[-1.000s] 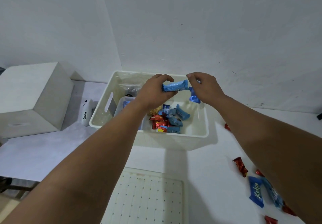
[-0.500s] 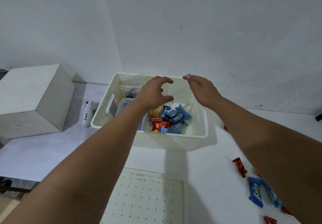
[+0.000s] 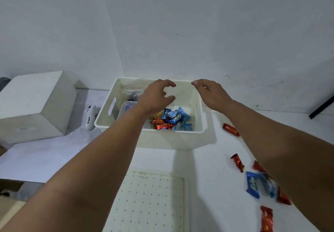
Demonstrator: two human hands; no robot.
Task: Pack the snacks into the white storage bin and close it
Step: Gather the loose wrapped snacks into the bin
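The white storage bin (image 3: pixel 198 132) stands uncovered at the middle of the table. Inside lie several blue and red snack packs (image 3: pixel 171 120), a clear small tub (image 3: pixel 126 106) and a clear bag at the back. My left hand (image 3: pixel 156 97) hovers over the bin with loosely curled fingers and holds nothing. My right hand (image 3: pixel 210 92) hangs over the bin's right rim, fingers relaxed, empty too. More snacks lie on the table at the right: red packs (image 3: pixel 230 129) (image 3: pixel 237 162) (image 3: pixel 266 219) and a blue Kalpa pack (image 3: pixel 253 184). The bin's perforated white lid (image 3: pixel 150 201) lies flat in front.
A white box (image 3: pixel 36 105) stands at the left. A small white device (image 3: pixel 89 121) lies between it and the bin. A dark bar (image 3: pixel 321 109) leans at the far right by the wall.
Both hands let go of the blue snack packs, which dropped into the bin. The hands now hover empty above it, a little farther apart.
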